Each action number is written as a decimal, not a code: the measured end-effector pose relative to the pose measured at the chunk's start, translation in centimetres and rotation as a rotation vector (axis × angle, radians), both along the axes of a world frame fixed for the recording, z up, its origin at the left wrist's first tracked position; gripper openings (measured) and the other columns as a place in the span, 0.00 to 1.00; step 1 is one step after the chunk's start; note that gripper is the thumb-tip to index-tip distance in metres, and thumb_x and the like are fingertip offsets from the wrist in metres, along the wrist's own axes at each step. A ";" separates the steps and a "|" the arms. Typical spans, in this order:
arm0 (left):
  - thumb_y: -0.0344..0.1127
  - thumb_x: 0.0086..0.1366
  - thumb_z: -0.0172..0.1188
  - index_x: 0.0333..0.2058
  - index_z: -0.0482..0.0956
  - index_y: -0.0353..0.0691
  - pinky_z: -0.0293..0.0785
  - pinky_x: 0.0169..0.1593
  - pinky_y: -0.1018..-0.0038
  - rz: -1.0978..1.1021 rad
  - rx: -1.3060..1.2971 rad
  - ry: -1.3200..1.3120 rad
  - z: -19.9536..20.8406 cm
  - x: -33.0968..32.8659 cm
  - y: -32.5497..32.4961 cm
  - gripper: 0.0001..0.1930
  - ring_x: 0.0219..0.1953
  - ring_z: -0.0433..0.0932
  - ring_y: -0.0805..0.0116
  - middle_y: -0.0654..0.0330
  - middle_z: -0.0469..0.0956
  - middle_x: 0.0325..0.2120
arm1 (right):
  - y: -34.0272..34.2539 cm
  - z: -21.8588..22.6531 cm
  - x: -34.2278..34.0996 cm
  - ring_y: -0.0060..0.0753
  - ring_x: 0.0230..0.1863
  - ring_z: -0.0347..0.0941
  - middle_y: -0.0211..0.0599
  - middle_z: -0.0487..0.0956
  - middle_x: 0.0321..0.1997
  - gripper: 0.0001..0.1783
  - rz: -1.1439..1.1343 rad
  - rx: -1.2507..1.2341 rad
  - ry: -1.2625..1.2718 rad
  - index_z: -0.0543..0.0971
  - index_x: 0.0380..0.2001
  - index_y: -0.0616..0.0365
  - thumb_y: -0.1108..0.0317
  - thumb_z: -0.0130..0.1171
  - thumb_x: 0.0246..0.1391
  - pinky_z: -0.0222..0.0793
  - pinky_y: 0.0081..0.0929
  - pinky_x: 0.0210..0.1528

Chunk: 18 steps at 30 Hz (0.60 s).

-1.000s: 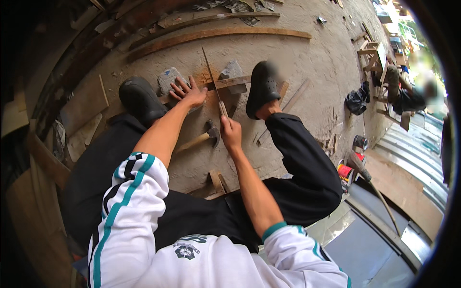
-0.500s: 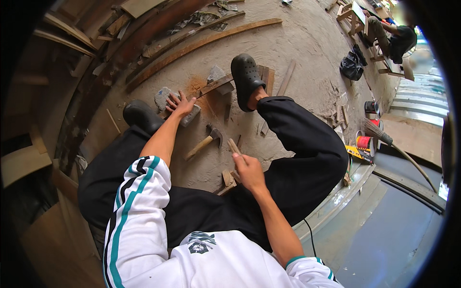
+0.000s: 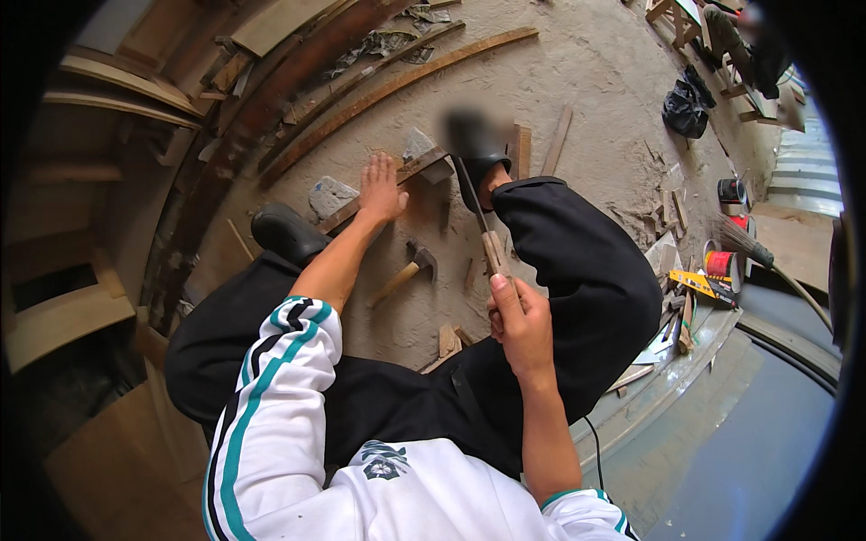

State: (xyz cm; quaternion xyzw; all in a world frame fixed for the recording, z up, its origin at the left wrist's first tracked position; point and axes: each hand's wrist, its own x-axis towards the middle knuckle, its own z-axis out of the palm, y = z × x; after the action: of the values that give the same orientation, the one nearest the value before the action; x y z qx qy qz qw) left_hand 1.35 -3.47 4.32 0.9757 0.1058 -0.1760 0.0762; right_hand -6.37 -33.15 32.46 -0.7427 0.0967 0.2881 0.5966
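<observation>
Two hands show in the head view; the left hand (image 3: pixel 383 191) lies open, palm down, over a wooden strip (image 3: pixel 424 163) beside rough grey blocks (image 3: pixel 331 197); the right hand (image 3: pixel 523 326) grips a handsaw (image 3: pixel 492 247) by its wooden handle, blade pointing far; whether its tip touches the strip cannot be told; sawing seems the step; a stroke calls for the blade set across a steadied strip; at right, a red-labelled tin (image 3: pixel 719 264) and, farther, a black plastic bag (image 3: pixel 686 106) hide their contents.
</observation>
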 end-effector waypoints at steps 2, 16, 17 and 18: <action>0.53 0.63 0.55 0.69 0.38 0.31 0.34 0.72 0.55 -0.081 -0.023 0.127 0.0 -1.3 -1.6 0.49 0.74 0.32 0.48 0.45 0.32 0.72 | 0.5 0.0 -0.3 0.18 0.20 0.63 0.28 0.70 0.16 0.27 0.018 0.006 0.044 0.74 0.21 0.63 0.49 0.54 0.62 0.59 0.23 0.24; 0.40 0.58 0.60 0.62 0.62 0.37 0.59 0.64 0.57 0.036 -0.187 -0.294 -0.9 -4.6 -2.5 0.34 0.59 0.65 0.53 0.52 0.68 0.55 | 2.5 -1.8 -1.1 0.46 0.19 0.70 0.51 0.73 0.17 0.26 0.175 -0.206 -0.186 0.76 0.24 0.66 0.50 0.57 0.60 0.64 0.39 0.26; 0.40 0.58 0.59 0.62 0.62 0.37 0.59 0.63 0.57 0.046 -0.181 -0.328 -0.6 -4.5 -2.7 0.34 0.59 0.66 0.53 0.52 0.69 0.54 | 2.6 -1.9 -1.1 0.49 0.20 0.71 0.53 0.74 0.18 0.25 0.181 -0.229 -0.181 0.76 0.24 0.66 0.51 0.57 0.59 0.65 0.40 0.27; 0.40 0.58 0.59 0.62 0.63 0.38 0.59 0.63 0.56 0.062 -0.166 -0.365 -0.6 -4.4 -2.4 0.34 0.58 0.66 0.53 0.53 0.69 0.54 | 2.9 -1.9 -1.2 0.51 0.21 0.72 0.54 0.74 0.19 0.25 0.192 -0.244 -0.179 0.76 0.24 0.66 0.51 0.57 0.59 0.65 0.41 0.27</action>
State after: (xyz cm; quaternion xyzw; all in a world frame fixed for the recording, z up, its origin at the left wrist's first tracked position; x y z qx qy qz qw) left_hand -3.08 -5.85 3.71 0.9781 0.1053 -0.0021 0.1794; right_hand -7.55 -30.24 30.59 -0.8382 0.0060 0.2627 0.4780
